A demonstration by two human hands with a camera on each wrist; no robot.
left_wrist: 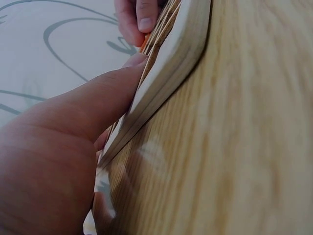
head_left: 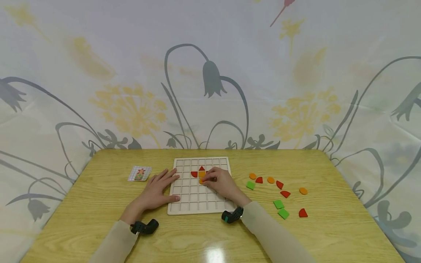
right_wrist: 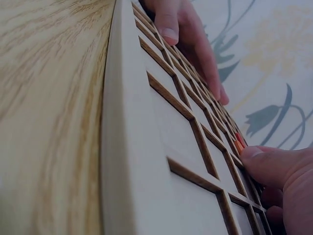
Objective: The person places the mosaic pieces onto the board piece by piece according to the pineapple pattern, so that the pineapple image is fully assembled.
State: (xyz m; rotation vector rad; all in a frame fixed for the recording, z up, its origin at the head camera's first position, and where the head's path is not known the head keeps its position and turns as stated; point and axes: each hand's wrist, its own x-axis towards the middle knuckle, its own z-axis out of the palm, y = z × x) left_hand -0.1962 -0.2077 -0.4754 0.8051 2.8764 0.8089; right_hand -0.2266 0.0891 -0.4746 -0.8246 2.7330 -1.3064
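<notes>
A white gridded wooden board (head_left: 189,204) lies in the middle of the table. My left hand (head_left: 156,191) rests along its left edge, fingers spread, thumb on the near rim. My right hand (head_left: 222,181) pinches an orange round piece (head_left: 201,181) at a cell of the grid; the fingertips partly cover it. Just beyond lies an orange square (head_left: 202,174), with a red triangular piece (head_left: 201,168) above it and a red quarter-round piece (head_left: 194,174) to its left. More red shows to its right, mostly hidden by my right hand.
A small picture card (head_left: 139,173) with a coloured figure lies left of the board. On the right are scattered loose pieces: green squares (head_left: 278,204), red quarter-rounds (head_left: 303,213) and orange rounds (head_left: 270,180). A flower-printed cloth (head_left: 210,109) hangs behind the table.
</notes>
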